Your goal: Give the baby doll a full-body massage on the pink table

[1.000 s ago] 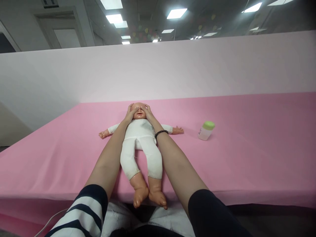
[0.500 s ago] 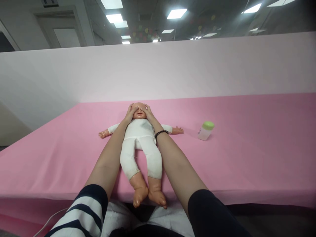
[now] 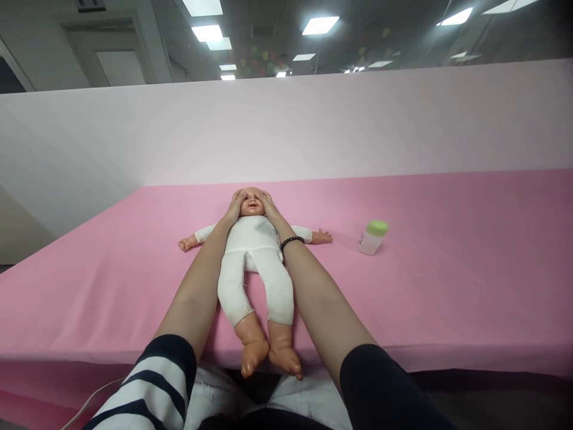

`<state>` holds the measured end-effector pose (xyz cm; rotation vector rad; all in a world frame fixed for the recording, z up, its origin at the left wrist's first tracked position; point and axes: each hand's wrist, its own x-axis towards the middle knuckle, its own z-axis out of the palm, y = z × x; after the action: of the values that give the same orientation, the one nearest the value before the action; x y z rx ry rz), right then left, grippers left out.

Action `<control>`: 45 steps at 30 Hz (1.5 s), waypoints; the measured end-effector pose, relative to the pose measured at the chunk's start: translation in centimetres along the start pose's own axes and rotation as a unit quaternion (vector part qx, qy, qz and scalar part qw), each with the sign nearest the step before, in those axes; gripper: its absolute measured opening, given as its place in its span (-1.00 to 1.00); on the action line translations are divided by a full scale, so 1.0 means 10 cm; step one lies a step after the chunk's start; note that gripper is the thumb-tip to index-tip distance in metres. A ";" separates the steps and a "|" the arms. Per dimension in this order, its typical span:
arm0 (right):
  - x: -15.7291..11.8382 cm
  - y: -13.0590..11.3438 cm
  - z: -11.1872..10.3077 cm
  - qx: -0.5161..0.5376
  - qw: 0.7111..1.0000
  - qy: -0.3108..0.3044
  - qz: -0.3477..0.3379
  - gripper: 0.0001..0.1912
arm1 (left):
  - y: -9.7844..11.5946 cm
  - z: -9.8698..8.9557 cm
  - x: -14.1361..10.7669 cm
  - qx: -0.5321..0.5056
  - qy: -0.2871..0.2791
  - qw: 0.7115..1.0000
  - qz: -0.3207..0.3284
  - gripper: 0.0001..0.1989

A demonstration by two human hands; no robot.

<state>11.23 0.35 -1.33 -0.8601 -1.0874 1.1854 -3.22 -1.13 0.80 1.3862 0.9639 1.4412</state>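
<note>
A baby doll (image 3: 253, 233) lies on its back on the pink cloth, its feet toward me and its arms stretched out sideways. Its body is white fabric; head, hands and feet are skin-toned plastic. My left hand (image 3: 235, 205) is curved around one side of the doll's head (image 3: 253, 206), and my right hand (image 3: 269, 206) around the other side. Both thumbs rest on the upper face near the eyes. The outer fingers are partly hidden beside and behind the head. A dark beaded bracelet (image 3: 292, 241) circles my right wrist.
To the right stands a small translucent bottle (image 3: 370, 242) with a green cap, slightly tilted in view. The pink-covered table (image 3: 447, 269) ends just in front of my lap. A white panel (image 3: 286, 128) rises along the back. A thin cable (image 3: 92, 399) hangs at lower left.
My thumbs have slid outward and up from beside the nose toward the sides of the doll's face, so more of the face shows. The doll's body and the bottle stay in place.
</note>
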 end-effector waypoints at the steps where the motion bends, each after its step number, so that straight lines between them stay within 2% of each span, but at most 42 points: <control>1: -0.02 -0.01 -0.01 -0.007 1.000 -0.005 0.005 -0.34 | 0.01 0.01 -0.02 -0.008 0.011 1.000 -0.013 -0.44; 4: -0.05 -0.03 -0.04 -0.013 1.000 -0.006 0.017 -0.30 | 0.08 0.03 -0.09 -0.032 0.021 0.998 -0.044 -0.37; 7: -0.05 -0.02 -0.02 0.007 1.000 0.008 0.007 -0.39 | 0.15 0.06 -0.15 -0.037 0.020 0.997 -0.065 -0.35; 13: 0.06 0.01 0.11 0.057 0.997 0.047 -0.011 -0.64 | 0.25 0.11 -0.16 -0.024 0.043 0.995 -0.084 -0.55; 16: 0.09 -0.01 0.12 0.058 0.996 0.061 -0.008 -0.69 | 0.25 0.12 -0.14 -0.021 0.049 0.996 -0.072 -0.65; 19: 0.03 -0.03 0.08 0.049 0.998 0.045 -0.004 -0.57 | 0.23 0.12 -0.14 -0.020 0.049 0.997 -0.058 -0.62; 22: -0.06 -0.05 0.01 0.018 1.000 0.022 0.004 -0.37 | 0.22 0.10 -0.16 -0.023 0.036 0.997 -0.061 -0.50; 24: -0.10 -0.06 -0.01 0.004 1.000 0.023 0.007 -0.31 | 0.21 0.09 -0.17 -0.025 0.025 0.997 -0.068 -0.42; 28: -0.10 -0.06 0.00 0.027 0.999 0.029 -0.005 -0.39 | 0.19 0.08 -0.15 -0.025 0.025 0.997 -0.063 -0.39; 36: 0.00 -0.01 0.08 0.067 0.996 0.057 -0.026 -0.63 | 0.19 0.11 -0.11 -0.032 0.046 0.997 -0.054 -0.60; 38: -0.02 -0.02 0.08 0.069 0.996 0.055 -0.030 -0.60 | 0.20 0.11 -0.13 -0.033 0.041 0.997 -0.056 -0.57; 43: -0.11 -0.05 0.02 0.030 0.999 0.015 -0.002 -0.31 | 0.18 0.07 -0.18 -0.034 0.012 0.998 -0.060 -0.33; 45: -0.12 -0.06 0.01 0.023 1.000 0.018 0.007 -0.30 | 0.17 0.05 -0.18 -0.041 -0.001 0.997 -0.062 -0.28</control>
<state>11.26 -0.97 -0.97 -0.8519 -1.0222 1.1975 -2.88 -3.37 1.89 1.2460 0.9626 1.3708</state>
